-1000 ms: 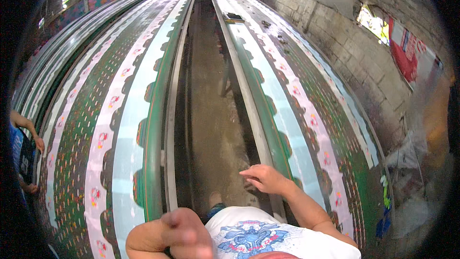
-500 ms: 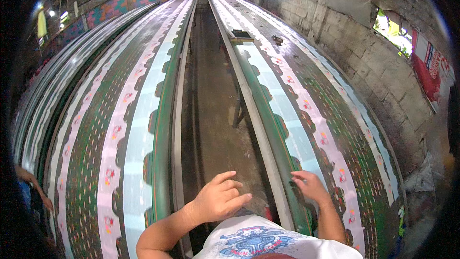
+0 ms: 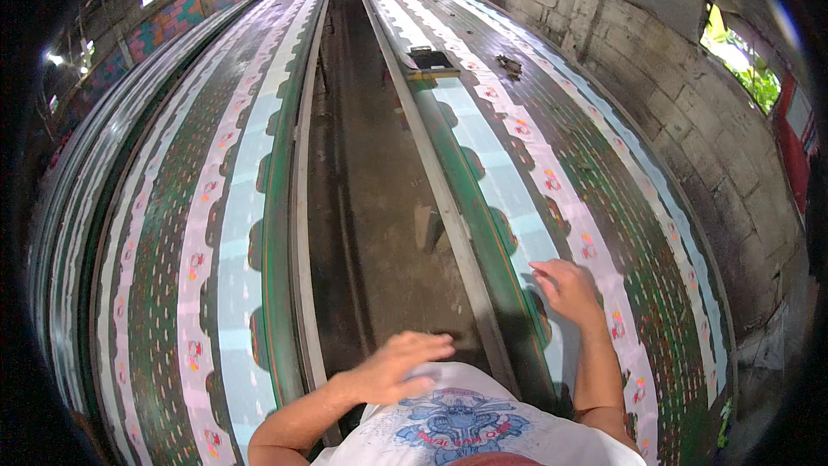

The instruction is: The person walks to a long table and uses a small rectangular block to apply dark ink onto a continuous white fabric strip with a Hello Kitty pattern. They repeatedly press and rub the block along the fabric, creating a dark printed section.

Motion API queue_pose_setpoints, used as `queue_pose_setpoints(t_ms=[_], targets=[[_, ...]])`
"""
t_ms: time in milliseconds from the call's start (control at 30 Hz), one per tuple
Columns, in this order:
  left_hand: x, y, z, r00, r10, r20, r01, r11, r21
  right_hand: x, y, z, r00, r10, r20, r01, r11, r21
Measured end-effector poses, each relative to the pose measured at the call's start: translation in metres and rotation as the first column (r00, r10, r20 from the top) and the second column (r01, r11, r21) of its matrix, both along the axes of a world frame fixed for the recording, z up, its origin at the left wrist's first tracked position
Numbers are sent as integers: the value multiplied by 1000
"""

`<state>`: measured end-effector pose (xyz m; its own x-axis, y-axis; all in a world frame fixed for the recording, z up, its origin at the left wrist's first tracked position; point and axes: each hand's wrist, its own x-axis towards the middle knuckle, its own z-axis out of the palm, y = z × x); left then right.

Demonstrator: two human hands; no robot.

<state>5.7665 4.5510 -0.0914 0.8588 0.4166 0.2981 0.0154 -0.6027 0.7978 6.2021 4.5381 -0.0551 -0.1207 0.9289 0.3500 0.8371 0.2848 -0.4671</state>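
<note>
My left hand is in front of my shirt, above the aisle, with its fingers loosely stretched to the right and a little blurred. Nothing shows in it. Over the right-hand table, my right hand hangs above the pale blue fabric strip, fingers apart and without any object. Whether it touches the cloth I cannot tell. Beside that strip runs a pink strip with small printed figures. Farther up the same table lies a flat rectangular frame with a dark centre.
A long table with green edging and matching strips stands on the left. Between the tables runs a brown floor aisle. A small dark object lies on the right table. A block wall borders the right side.
My view has shifted forward along the aisle, so the frame appears closer. My right hand has risen over the blue strip. My left hand's fingers have straightened. Another person's arm at far left has mostly left view.
</note>
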Motion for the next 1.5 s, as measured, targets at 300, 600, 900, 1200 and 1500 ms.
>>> queue_pose_setpoints(t_ms=[300, 600, 900, 1200, 1500], targets=[[3, 240, -31, 922, -377, -91, 350, 910, -224, -78, 310, 26, 957, 248, 148, -263, 960, 94], [-16, 502, 0, 945, -235, -227, 237, 971, -20, -86, 533, 39, 963, 242, 119, -247, 969, 26], [22, 780, 63, 967, 88, -238, -8, 948, 317, 15, 653, -10, 957, -245, -158, 235, 969, -79], [125, 1020, 60, 992, -110, 53, 98, 975, 197, 31, 797, -17, 887, -436, -150, 423, 899, -110], [209, 1227, -44, 963, 213, 166, -145, 927, -346, -38, 882, -47, 818, -562, -121, 539, 823, -179]])
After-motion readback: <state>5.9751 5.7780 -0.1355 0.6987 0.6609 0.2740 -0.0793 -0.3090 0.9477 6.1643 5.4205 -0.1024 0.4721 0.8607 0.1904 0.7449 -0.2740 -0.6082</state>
